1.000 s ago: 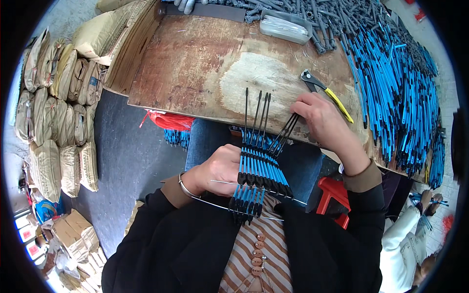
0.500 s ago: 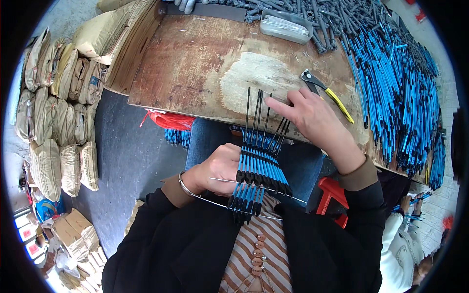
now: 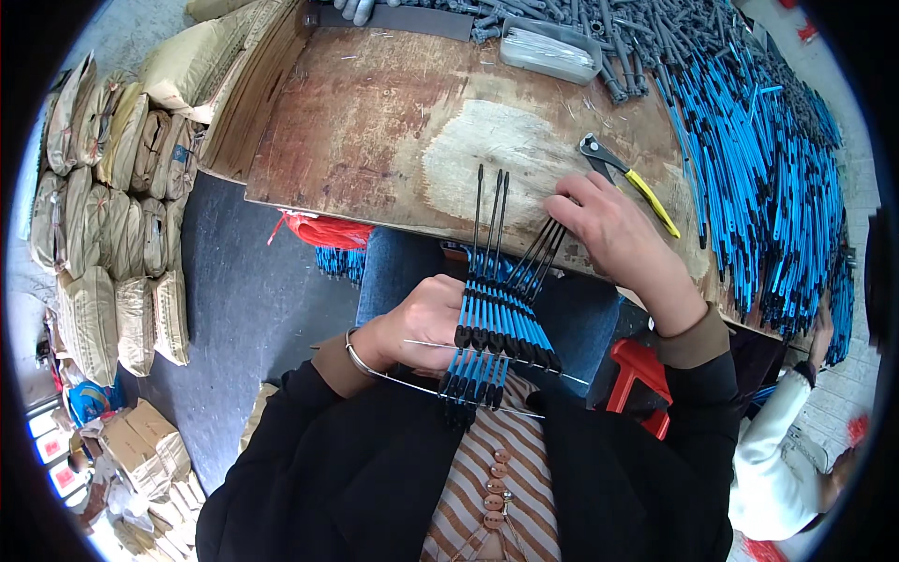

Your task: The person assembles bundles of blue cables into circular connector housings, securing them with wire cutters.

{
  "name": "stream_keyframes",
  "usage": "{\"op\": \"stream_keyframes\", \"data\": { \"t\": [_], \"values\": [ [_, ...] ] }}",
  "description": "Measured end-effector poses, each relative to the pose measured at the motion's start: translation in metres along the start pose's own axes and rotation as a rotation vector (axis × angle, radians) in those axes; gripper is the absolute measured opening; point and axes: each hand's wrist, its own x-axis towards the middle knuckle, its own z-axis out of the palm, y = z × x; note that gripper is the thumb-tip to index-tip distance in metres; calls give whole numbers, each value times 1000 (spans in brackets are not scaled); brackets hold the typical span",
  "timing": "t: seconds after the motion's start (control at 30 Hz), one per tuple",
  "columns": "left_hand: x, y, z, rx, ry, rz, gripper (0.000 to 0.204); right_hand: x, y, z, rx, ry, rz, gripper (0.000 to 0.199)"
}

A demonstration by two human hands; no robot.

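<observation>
In front of my chest is a fanned row of slim blue rods with black joints and tips (image 3: pixel 506 314), threaded on thin metal wires. My left hand (image 3: pixel 429 317) is closed round the row's left side. One thin wire (image 3: pixel 398 382) runs out below the wrist, past a bracelet. My right hand (image 3: pixel 607 225) pinches several black rod ends at the right of the fan, just above the table's front edge. A few other black tips (image 3: pixel 492 201) stand upright, apart from that hand. Beyond it lie cutting pliers (image 3: pixel 651 199) with yellow handles.
The worn wooden table (image 3: pixel 365 140) bears a clear tray of thin pins (image 3: pixel 550 51), a heap of grey plastic parts (image 3: pixel 646 33) and a large pile of blue rods (image 3: pixel 758 178). Sacks (image 3: pixel 140 225) are stacked at left. A co-worker's white sleeve (image 3: pixel 777 426) shows at lower right.
My right hand has moved slightly right, gathering black rod ends that way, so the fan has a wider gap. At lower right, a co-worker's hand has reached to the blue pile.
</observation>
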Motion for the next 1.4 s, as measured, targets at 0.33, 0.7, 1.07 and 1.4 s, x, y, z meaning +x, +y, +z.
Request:
{"op": "stream_keyframes", "data": {
  "t": [0.33, 0.7, 1.07, 1.4],
  "values": [
    [5, 4, 0, 41, 37, -45, 15, 4, 4, 0, 45, -2, -11, 16],
    [7, 3, -2, 33, 34, -39, 13, 8, 6, 0, 45, 9, -24, 15],
    [7, 4, -3, 50, 56, -18, 12, 14, 9, 2, 53, 28, -72, 17],
    [8, 4, -2, -4, 74, -84, 14, 28, -9, 8, -260, 1, -92, 30]
  ]
}}
